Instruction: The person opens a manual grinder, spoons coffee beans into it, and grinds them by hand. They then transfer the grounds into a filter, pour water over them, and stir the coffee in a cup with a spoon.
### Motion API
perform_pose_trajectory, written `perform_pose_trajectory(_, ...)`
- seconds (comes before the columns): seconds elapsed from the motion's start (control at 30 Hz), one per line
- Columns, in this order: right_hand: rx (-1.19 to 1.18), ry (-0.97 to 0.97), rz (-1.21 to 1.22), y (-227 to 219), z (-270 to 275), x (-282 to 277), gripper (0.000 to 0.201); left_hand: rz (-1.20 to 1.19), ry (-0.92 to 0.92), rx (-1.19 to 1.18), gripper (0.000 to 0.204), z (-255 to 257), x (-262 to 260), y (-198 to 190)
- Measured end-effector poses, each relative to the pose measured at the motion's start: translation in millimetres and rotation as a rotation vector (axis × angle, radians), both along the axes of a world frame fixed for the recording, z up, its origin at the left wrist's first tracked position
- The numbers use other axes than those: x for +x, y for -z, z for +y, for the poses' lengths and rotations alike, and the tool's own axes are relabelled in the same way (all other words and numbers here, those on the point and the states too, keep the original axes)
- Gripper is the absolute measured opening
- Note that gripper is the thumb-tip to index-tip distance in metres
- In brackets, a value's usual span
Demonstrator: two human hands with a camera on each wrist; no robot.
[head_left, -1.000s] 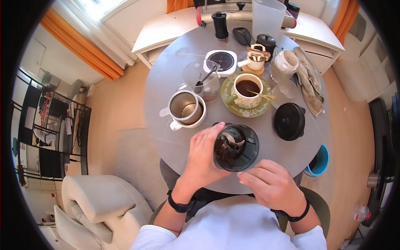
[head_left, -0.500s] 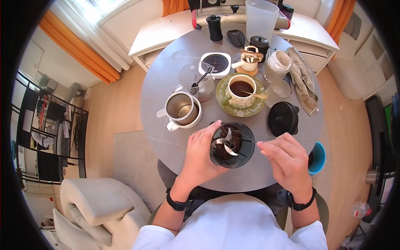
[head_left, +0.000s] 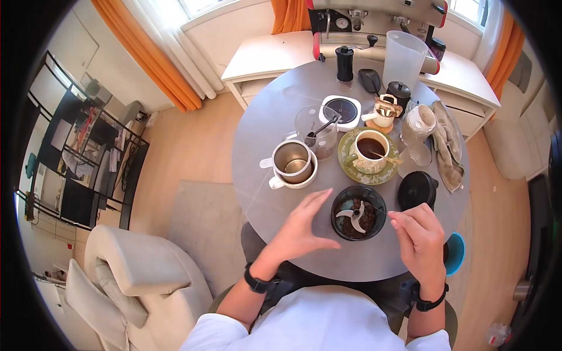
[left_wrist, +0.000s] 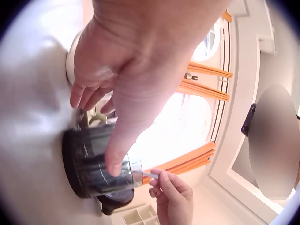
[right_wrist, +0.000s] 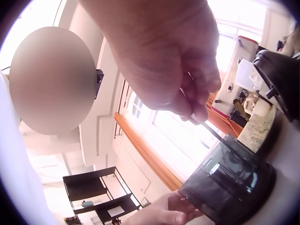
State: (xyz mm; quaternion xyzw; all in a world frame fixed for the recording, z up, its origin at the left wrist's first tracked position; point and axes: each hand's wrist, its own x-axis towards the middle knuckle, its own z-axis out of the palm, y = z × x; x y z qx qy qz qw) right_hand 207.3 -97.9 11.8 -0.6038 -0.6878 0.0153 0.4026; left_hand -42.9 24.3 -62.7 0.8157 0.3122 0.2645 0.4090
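A dark see-through grinder cup (head_left: 358,236) stands upright on the table in front of the person, with a metal blade (head_left: 351,221) and dark coffee beans (head_left: 369,219) inside. To its left the left hand (head_left: 298,231) is spread, thumb and fingers apart, with a gap between it and the cup in the head view. The right hand (head_left: 422,237) pinches the end of a thin stick-like utensil (right_wrist: 213,132), which slants down into the cup; I cannot tell what its lower end is. Beyond the right hand lies a black lid (head_left: 417,190).
Behind the cup, a mug of dark coffee (head_left: 370,147) with a spoon sits on a green saucer (head_left: 348,169). A metal cup (head_left: 291,159) rests in a white cup, near a clear jug (head_left: 304,120). A scale (head_left: 339,111), glasses and a cloth (head_left: 448,146) are farther back.
The left hand has let go of the grinder cup, which it held tilted earlier, and now lies apart from it. The cup now stands upright. The right hand still pinches the thin utensil.
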Motion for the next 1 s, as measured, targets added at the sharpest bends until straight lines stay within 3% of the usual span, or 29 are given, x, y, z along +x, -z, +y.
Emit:
perform_pose_trajectory(0.07, 0.006, 0.002, 0.007, 0.5, 2.3, 1.3, 0.013, 0.092, 0.016, -0.048, 0.087, 14.5, -39.7, 17.3)
perform_pose_trajectory(0.13, 0.006, -0.025, 0.013, 1.0, 5.4, 1.8, 0.014, 0.150, -0.330, -0.107, 0.060, 24.8, -64.2, 20.4)
perform_pose_trajectory(0.17, 0.006, -0.024, 0.014, 1.8, 7.3, 1.7, 0.014, 0.152, -0.329, -0.107, 0.060, 29.4, -66.1, 18.9)
perform_pose_trajectory(0.23, 0.017, -0.053, -0.011, 3.6, 11.9, 0.5, 0.015, 0.074, -0.659, 0.077, 0.036, 45.2, -64.0, 11.4)
perform_pose_trajectory(0.33, 0.017, -0.089, -0.023, 5.8, 17.9, -2.3, 0.015, -0.026, -0.546, 0.060, 0.023, 63.5, -54.7, 21.1)
perform_pose_trajectory(0.43, -0.005, -0.082, -0.035, 7.4, 20.3, -0.3, 0.014, 0.017, -0.416, 0.069, 0.020, 73.5, -55.4, 27.8)
perform_pose_trajectory(0.8, -0.029, -0.136, -0.240, -4.4, 22.6, 4.6, 0.012, 0.034, -0.395, -0.039, 0.024, 39.8, -45.5, 28.1)
perform_pose_trajectory(0.93, -0.067, -0.177, -0.152, -7.1, 12.5, 6.0, 0.012, 0.035, -0.483, -0.118, 0.037, 26.6, -44.9, 20.7)
perform_pose_trajectory(1.0, -0.041, -0.137, -0.134, -3.8, 13.7, 9.1, 0.011, 0.096, -0.586, 0.112, 0.041, 17.3, -52.8, 17.4)
